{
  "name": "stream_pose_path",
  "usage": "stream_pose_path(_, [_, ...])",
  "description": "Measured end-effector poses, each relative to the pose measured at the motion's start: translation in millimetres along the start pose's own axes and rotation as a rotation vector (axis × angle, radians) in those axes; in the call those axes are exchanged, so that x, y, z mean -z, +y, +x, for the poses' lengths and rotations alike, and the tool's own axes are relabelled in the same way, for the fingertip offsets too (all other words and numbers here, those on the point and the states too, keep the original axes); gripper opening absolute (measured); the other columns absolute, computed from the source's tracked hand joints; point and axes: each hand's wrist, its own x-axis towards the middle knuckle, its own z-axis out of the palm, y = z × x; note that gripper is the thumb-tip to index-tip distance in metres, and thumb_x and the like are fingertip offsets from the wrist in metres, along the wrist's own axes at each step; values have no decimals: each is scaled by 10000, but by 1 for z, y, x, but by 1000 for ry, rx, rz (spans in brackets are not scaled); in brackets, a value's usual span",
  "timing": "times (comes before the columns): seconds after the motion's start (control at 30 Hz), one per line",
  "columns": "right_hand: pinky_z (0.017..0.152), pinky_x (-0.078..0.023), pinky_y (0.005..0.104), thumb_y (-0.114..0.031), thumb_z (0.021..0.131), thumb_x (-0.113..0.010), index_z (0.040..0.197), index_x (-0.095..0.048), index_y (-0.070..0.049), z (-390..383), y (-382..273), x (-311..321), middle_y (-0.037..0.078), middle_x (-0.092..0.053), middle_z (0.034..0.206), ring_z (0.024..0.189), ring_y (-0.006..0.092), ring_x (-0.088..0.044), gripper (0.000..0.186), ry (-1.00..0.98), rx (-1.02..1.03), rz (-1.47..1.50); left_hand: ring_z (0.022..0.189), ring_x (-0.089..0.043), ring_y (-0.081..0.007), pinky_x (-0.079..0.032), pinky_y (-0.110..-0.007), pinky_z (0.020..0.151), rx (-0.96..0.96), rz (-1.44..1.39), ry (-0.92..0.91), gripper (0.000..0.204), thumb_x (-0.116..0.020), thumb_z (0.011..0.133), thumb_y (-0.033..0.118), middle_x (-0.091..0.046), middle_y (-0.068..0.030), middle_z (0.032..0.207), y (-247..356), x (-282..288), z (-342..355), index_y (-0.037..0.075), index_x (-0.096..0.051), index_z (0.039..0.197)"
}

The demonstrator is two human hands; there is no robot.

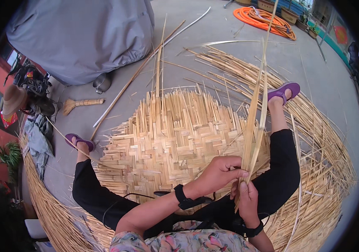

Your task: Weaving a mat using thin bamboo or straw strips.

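Long, pale split reed strips [253,130] rise from between my two hands toward the top of the view. My left hand [223,172] pinches the strips, thumb and index finger closed on them. Just below, my right hand [248,197] grips their lower ends, its thumb lying along them. A partly woven mat [169,147] in a herringbone pattern lies between my legs, with ragged strip ends along its far edge. The part of the mat behind my arms is hidden.
Loose reed bundles [322,164] curve round my right side; more [49,197] lie at my left. Beyond are a grey covered object [83,33], a metal pot [101,82], a straw brush [83,102], long rods [133,71] and a coiled orange hose [267,26].
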Motion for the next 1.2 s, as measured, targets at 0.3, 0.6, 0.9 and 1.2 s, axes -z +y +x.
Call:
stream_pose_path(0.3, [537,-500,266,-286,1081,-441,1130,-546,-3,29,-1,-20,35,-515,776,633,97,-500,306,204,-43,172,796,-677,-314,-531,-381,755,254,812,752,260,-607,919,250,-726,-129,881,-90,300,47,53,-741,1022])
stream_pose_path(0.6, [583,-501,290,-294,1075,-458,1162,-541,-18,64,12,-59,44,-515,807,679,115,-507,300,134,-258,169,834,-685,-208,-565,-331,728,309,31,844,198,-517,913,5,-679,-104,864,-129,364,74,56,-695,982])
stream_pose_path(0.9, [618,-494,280,-291,1076,-459,1159,-562,-4,89,6,-81,42,-540,829,700,111,-525,315,44,-246,139,819,-654,-168,-561,-300,745,212,106,449,226,-705,763,-89,-615,-41,909,-108,332,37,-11,-656,969])
stream_pose_path(1.2, [645,-548,259,-230,1095,-392,1226,-502,31,176,-78,-73,62,-589,868,683,87,-566,312,78,245,-149,783,-679,-289,-532,-362,679,172,842,832,444,-754,795,53,-701,-178,940,-108,317,63,-139,-573,1152])
